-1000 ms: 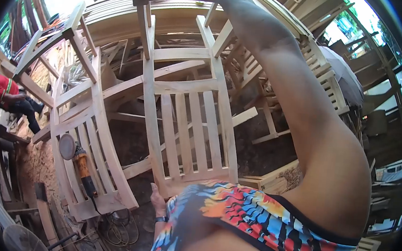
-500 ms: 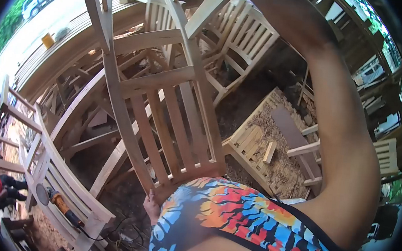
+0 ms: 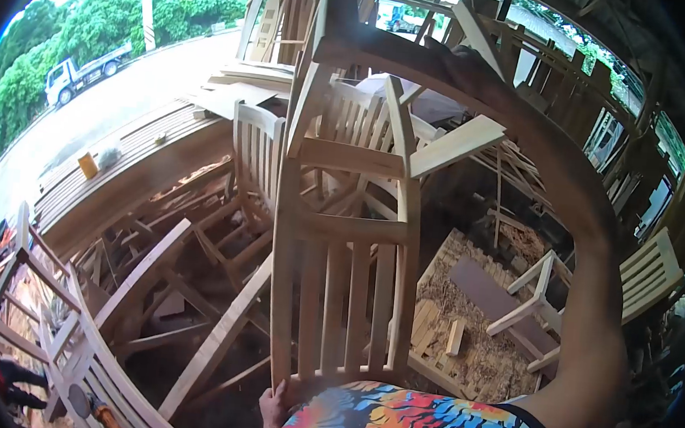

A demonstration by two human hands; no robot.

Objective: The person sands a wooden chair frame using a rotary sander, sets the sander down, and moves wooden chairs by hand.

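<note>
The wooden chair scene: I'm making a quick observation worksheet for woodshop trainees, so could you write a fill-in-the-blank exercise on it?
Of the left hand and the right hand, both on the chair, the ____ one is higher in the picture.
The chair's backrest has ____ slats.
The power tool lies near the picture's bottom ____ corner.
The loose wood block is to the ____ of the held chair in the picture.

Missing words: right; four; left; right.

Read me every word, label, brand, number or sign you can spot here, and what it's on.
No text can be read in this view.
Upright boards: faint dark marks, too small to tell if they are writing.
Truck by the greenery: too small to make out any lettering.
Held chair: no lettering visible.
</note>
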